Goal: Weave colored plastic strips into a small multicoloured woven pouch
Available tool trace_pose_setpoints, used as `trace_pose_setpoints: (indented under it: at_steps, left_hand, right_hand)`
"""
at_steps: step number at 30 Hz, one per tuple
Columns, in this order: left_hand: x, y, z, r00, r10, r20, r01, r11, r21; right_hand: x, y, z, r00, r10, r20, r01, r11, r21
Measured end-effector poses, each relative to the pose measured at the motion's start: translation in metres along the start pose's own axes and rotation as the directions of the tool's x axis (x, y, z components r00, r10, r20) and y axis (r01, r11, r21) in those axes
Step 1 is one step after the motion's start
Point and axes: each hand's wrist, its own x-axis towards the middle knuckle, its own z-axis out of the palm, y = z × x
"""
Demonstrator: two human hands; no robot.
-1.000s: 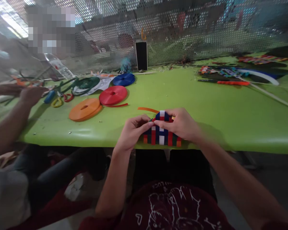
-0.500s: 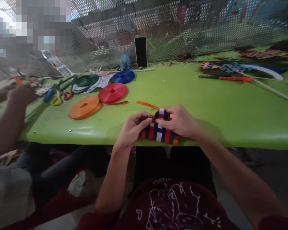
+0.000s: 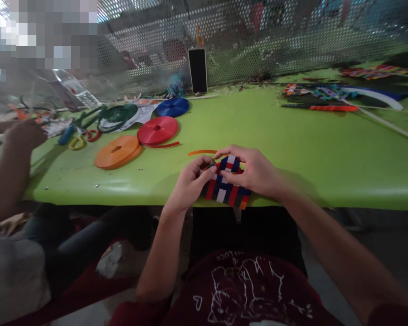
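Note:
Between my hands, at the table's front edge, is a small piece woven from ribbon strips (image 3: 225,186) in blue, white, red, green and orange. My left hand (image 3: 193,181) pinches its left upper edge between thumb and fingers. From the right, my right hand (image 3: 253,170) grips the upper part, thumb across the front and fingers reaching over the top. An orange strip end (image 3: 202,152) sticks out to the left behind the piece. Part of the weave is hidden under my fingers.
Rolls of orange (image 3: 117,151), red (image 3: 157,130), blue (image 3: 172,107) and green ribbon (image 3: 117,117) lie to the left, near scissors (image 3: 77,142). A phone (image 3: 197,70) leans on the mesh. Another person's hand (image 3: 27,136) works at far left. Woven pieces (image 3: 326,92) lie right.
The woven piece has tilted, its lower edge swinging slightly left. My right hand's fingers have stretched left over its top, and the orange strip end has shifted left and down.

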Motion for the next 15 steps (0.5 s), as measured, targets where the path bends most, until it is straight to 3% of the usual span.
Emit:
trace_pose_setpoints:
  at_steps: [3, 8, 15]
  left_hand:
    - [0.001, 0.0, 0.001, 0.999, 0.038, -0.029, -0.037, 0.998, 0.048]
    - [0.001, -0.005, 0.003, 0.978, -0.032, -0.206, 0.021, 0.998, -0.056]
    - [0.001, -0.007, 0.002, 0.97, -0.035, -0.239, 0.019, 0.997, -0.071]
  right_hand:
    - [-0.001, 0.0, -0.001, 0.999, -0.024, 0.023, 0.025, 0.999, -0.043]
    - [-0.011, 0.007, -0.018, 0.999, 0.049, 0.0, -0.048, 0.992, -0.114]
    - [-0.025, 0.018, -0.038, 0.998, 0.061, 0.005, -0.06, 0.99, -0.124]
